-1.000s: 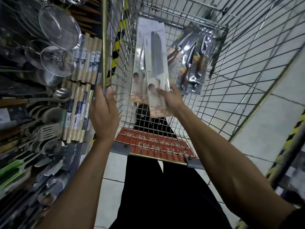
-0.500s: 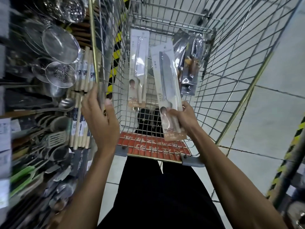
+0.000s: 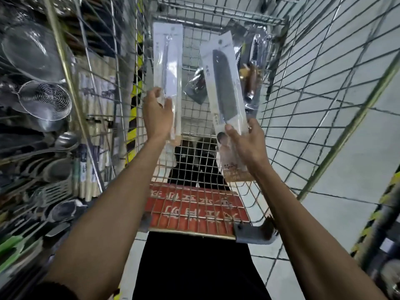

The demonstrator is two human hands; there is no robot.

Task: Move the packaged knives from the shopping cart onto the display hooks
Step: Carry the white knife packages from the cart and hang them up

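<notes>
– So, what was closest to the person?
– The red sign (image 3: 190, 211) on the near end of the cart (image 3: 324, 109). Just past it were two hands, both up over the cart.
– What did the right hand (image 3: 246, 146) have?
– It held the wide knife pack (image 3: 225, 83) by the bottom, where the handle was. The thumb was on the front and the fingers were behind. The pack stood tall, leaned a bit to the left, and was up off the cart floor.
– And the left hand (image 3: 157, 113)?
– Its fingers were curled round the low part of the thin knife pack (image 3: 167, 61). That pack stood straight up near the left wall of the cart. I could not tell if its bottom sat on the cart floor.
– How would the packs feel?
– Light and flat, I think. They looked like stiff card with shiny plastic, so they could slip. Holding low, at the handle end, seemed best. That keeps fingers away from the sharp part and leaves the top free for a hook.
– Were there more in the cart?
– Yes. Other knife packs (image 3: 251, 68) leaned at the far end, well past both hands.
– And the hooks?
– Strainers (image 3: 45, 100) hung on the shelf beside the cart, on the left. I could not tell which hook was for knives.
</notes>
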